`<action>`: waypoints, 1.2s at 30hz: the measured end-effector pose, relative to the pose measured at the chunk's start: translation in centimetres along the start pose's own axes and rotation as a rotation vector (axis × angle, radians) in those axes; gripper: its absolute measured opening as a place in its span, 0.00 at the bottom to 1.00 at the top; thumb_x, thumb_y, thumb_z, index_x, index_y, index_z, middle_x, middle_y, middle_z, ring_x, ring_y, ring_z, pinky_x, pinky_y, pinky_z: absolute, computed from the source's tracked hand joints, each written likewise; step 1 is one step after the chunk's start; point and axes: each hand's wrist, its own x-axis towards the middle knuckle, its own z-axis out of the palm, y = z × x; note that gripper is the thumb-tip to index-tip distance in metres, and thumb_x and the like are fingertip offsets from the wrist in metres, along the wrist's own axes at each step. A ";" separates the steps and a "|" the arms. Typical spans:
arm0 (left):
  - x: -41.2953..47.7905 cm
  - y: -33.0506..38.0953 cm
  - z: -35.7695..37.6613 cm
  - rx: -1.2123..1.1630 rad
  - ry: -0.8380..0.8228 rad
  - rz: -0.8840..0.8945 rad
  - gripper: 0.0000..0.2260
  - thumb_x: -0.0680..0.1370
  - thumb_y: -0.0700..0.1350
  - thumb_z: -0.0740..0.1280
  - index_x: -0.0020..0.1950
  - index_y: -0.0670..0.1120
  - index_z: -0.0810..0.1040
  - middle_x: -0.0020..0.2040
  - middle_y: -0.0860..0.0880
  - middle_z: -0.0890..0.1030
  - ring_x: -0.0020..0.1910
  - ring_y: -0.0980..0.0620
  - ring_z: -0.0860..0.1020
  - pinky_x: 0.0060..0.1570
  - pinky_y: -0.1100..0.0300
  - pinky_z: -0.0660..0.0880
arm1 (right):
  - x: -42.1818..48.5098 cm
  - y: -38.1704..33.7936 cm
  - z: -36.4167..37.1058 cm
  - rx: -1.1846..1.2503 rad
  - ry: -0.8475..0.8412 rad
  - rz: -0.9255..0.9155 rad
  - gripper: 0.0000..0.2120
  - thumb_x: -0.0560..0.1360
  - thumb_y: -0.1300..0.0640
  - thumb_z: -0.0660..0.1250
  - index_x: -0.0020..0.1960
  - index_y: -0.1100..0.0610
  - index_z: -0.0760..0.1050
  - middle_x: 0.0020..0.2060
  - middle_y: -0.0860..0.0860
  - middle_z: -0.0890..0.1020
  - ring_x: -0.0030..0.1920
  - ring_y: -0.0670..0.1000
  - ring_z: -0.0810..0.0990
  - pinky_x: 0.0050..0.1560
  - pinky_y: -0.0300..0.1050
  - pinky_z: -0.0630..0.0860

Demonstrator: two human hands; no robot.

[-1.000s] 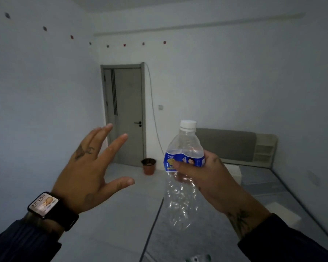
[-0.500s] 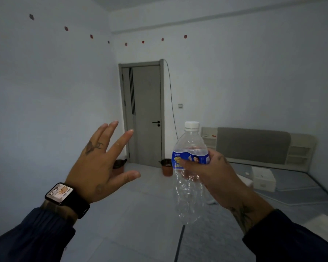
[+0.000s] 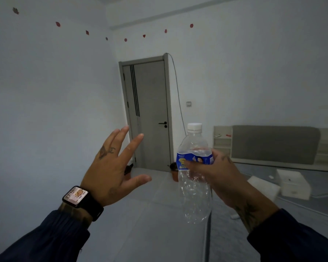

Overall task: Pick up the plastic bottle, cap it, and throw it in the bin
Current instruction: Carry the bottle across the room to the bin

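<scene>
Before the door (image 3: 150,114), right hand (image 3: 225,178) grips capped bottle (image 3: 194,186); left hand (image 3: 112,173) spread apart.

A clear plastic bottle (image 3: 194,173), upright and closed by a white cap (image 3: 194,127), is gripped at its blue label by the right hand (image 3: 222,176). The left hand (image 3: 114,171) is held spread and empty beside it, a watch (image 3: 78,197) worn on the wrist. A grey door (image 3: 150,114) is seen behind, with a brown pot (image 3: 173,171) at its foot.

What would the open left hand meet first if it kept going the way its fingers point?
Probably nothing nearby: the open left hand points up and forward toward the closed grey door, which looks far across the room. The capped clear plastic bottle is off to its right, outside that line.
</scene>
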 end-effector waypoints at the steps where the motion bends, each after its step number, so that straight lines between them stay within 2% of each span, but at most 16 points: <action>1: 1.3 -1.2 1.0 0.002 -0.001 0.003 0.42 0.68 0.77 0.54 0.77 0.64 0.42 0.81 0.51 0.42 0.79 0.51 0.39 0.72 0.48 0.50 | 1.8 0.4 0.4 0.004 0.008 0.001 0.15 0.68 0.58 0.77 0.52 0.48 0.78 0.46 0.52 0.87 0.46 0.54 0.86 0.46 0.49 0.84; 7: 7.2 -7.8 5.1 -0.017 0.012 0.026 0.42 0.69 0.76 0.54 0.77 0.64 0.42 0.81 0.51 0.44 0.79 0.51 0.39 0.72 0.48 0.49 | 10.8 2.0 2.9 0.025 0.036 -0.018 0.13 0.68 0.60 0.76 0.49 0.48 0.79 0.43 0.52 0.88 0.47 0.58 0.86 0.45 0.50 0.84; 13: 12.5 -14.1 9.1 -0.053 0.018 0.019 0.42 0.69 0.76 0.54 0.78 0.63 0.44 0.81 0.51 0.44 0.79 0.50 0.41 0.72 0.46 0.51 | 18.5 3.2 5.0 0.015 0.053 -0.014 0.13 0.68 0.60 0.77 0.48 0.47 0.79 0.41 0.49 0.87 0.45 0.55 0.87 0.41 0.45 0.84; 19: 18.8 -20.5 14.9 -0.088 0.035 0.081 0.41 0.69 0.76 0.54 0.78 0.64 0.43 0.81 0.50 0.44 0.79 0.48 0.42 0.71 0.45 0.52 | 26.7 5.8 6.9 -0.024 0.113 -0.028 0.15 0.66 0.60 0.78 0.51 0.50 0.81 0.44 0.53 0.88 0.47 0.58 0.86 0.49 0.55 0.84; 21: 21.5 -22.9 17.1 -0.110 0.047 0.106 0.41 0.69 0.76 0.54 0.78 0.64 0.44 0.81 0.51 0.44 0.79 0.48 0.42 0.72 0.45 0.52 | 29.9 6.9 7.6 -0.031 0.146 -0.034 0.15 0.66 0.60 0.78 0.51 0.50 0.82 0.44 0.52 0.88 0.48 0.58 0.86 0.50 0.56 0.83; 28: 31.7 -31.6 24.1 -0.201 0.066 0.160 0.41 0.69 0.76 0.54 0.78 0.63 0.44 0.81 0.50 0.45 0.80 0.46 0.43 0.71 0.37 0.59 | 41.9 9.4 9.9 -0.032 0.228 -0.029 0.13 0.69 0.63 0.76 0.51 0.51 0.82 0.44 0.52 0.88 0.46 0.54 0.87 0.47 0.50 0.84; 31: 35.5 -34.3 26.7 -0.234 0.077 0.173 0.41 0.68 0.77 0.53 0.77 0.64 0.44 0.81 0.51 0.44 0.79 0.46 0.43 0.69 0.39 0.59 | 45.9 10.3 10.2 -0.048 0.254 -0.048 0.14 0.69 0.62 0.77 0.53 0.52 0.82 0.46 0.53 0.88 0.46 0.54 0.87 0.47 0.49 0.84; 36: 40.5 -36.8 31.4 -0.280 0.070 0.197 0.42 0.68 0.77 0.51 0.78 0.63 0.45 0.81 0.50 0.44 0.79 0.46 0.43 0.70 0.40 0.58 | 51.5 12.2 9.6 -0.063 0.303 -0.056 0.12 0.70 0.65 0.76 0.50 0.52 0.82 0.44 0.53 0.88 0.45 0.54 0.87 0.44 0.45 0.84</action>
